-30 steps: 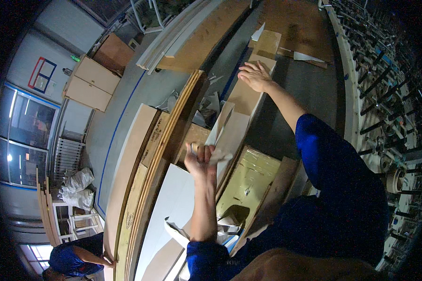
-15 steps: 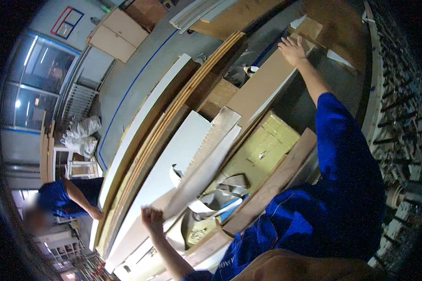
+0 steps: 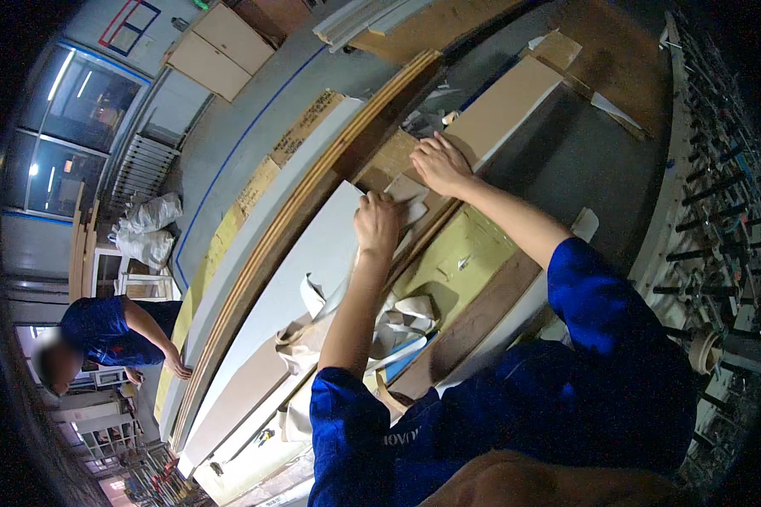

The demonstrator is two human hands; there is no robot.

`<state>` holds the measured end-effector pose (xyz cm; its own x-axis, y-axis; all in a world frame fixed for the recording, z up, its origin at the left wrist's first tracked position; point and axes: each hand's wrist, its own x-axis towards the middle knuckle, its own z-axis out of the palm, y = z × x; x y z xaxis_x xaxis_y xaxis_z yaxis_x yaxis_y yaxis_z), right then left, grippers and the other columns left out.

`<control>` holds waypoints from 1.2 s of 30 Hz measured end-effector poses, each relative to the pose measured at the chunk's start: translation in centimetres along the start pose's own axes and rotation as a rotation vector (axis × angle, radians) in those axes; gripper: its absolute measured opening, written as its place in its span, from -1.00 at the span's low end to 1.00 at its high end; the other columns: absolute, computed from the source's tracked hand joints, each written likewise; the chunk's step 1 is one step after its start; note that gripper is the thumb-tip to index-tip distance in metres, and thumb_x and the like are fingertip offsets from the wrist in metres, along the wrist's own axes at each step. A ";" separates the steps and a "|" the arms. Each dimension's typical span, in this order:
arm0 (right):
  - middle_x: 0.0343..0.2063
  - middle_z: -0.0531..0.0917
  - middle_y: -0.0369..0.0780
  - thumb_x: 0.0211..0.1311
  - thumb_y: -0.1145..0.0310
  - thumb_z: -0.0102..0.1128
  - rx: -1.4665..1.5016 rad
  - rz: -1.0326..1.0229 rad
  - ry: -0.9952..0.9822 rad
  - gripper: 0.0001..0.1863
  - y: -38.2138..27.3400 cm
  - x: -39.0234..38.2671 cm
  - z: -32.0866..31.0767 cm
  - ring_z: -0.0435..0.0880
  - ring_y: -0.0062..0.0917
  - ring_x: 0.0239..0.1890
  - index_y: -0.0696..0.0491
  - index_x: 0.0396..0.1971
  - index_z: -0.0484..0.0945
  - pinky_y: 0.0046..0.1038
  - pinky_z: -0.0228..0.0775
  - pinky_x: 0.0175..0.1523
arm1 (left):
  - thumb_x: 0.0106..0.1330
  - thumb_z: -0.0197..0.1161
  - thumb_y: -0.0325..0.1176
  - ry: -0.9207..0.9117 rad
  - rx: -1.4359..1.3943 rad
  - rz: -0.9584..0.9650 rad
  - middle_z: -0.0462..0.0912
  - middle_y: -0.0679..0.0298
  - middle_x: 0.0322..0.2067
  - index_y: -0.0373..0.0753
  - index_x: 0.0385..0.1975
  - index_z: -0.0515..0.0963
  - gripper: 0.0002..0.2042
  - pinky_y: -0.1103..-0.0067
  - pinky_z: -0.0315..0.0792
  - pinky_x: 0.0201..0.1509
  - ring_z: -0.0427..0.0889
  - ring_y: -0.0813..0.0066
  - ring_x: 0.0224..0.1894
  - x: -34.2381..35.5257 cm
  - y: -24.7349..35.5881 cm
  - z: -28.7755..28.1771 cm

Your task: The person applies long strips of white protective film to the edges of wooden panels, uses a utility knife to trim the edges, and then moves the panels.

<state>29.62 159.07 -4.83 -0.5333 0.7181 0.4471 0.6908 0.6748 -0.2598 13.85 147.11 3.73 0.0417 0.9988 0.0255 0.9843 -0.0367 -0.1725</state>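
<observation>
Both hands are on a long beige board (image 3: 503,110) lying among stacked panels. My left hand (image 3: 376,221) has its fingers curled and pinched on a pale, loose paper strip (image 3: 410,207) at the board's near part. Just up and right of it, my right hand (image 3: 438,167) rests on the beige surface with bent, slightly parted fingers. Beside them lie a white panel (image 3: 296,262) and a yellow-green surface (image 3: 452,262), with crumpled pale strips (image 3: 410,313) on top lower down.
A co-worker (image 3: 118,329) bends at the left, a hand on stacked boards (image 3: 313,177). White sacks (image 3: 148,237) and cupboards (image 3: 220,46) stand along the wall. A long rack with black bars (image 3: 706,220) runs down the right.
My right hand has moved down-left along the board. My left hand has risen from low left to beside it, and the long loose strip it swung is now mostly lower, crumpled.
</observation>
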 end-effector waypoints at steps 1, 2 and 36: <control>-0.16 0.53 -0.14 0.32 0.29 -0.08 0.001 -0.009 0.004 -0.79 0.2 -0.1 -0.4 0.36 -0.28 0.13 0.07 -0.23 0.48 -0.11 -0.11 0.38 | 0.23 0.14 -0.25 -0.010 -0.056 0.003 0.63 0.07 -0.26 -0.27 -0.32 0.55 -0.79 0.46 0.58 -0.25 0.63 0.25 -0.13 -0.4 -0.2 0.1; -0.19 0.53 -0.16 0.31 0.31 -0.08 -0.002 -0.038 0.026 -0.81 0.1 0.0 -0.8 0.37 -0.29 0.11 0.06 -0.25 0.48 -0.12 -0.09 0.37 | 0.22 0.12 -0.30 -0.065 -0.114 -0.005 0.64 0.06 -0.31 -0.28 -0.29 0.54 -0.80 0.42 0.58 -0.27 0.65 0.21 -0.19 -0.6 -0.6 0.0; 0.23 0.34 -0.10 0.35 0.38 -0.11 -0.502 0.089 -0.195 -0.57 -8.3 0.5 -3.7 0.15 -0.31 0.36 0.18 0.19 0.29 -0.22 -0.22 0.47 | -0.24 0.28 0.45 -0.238 -0.020 -0.135 0.50 0.02 -0.08 -0.41 0.10 0.31 0.06 0.24 0.33 0.10 0.48 0.16 0.01 -13.9 -14.3 1.8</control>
<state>25.40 153.19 0.73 -0.5098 0.8192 0.2626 0.8602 0.4799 0.1727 -1.15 133.82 4.09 -0.1297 0.9740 -0.1860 0.9815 0.0995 -0.1635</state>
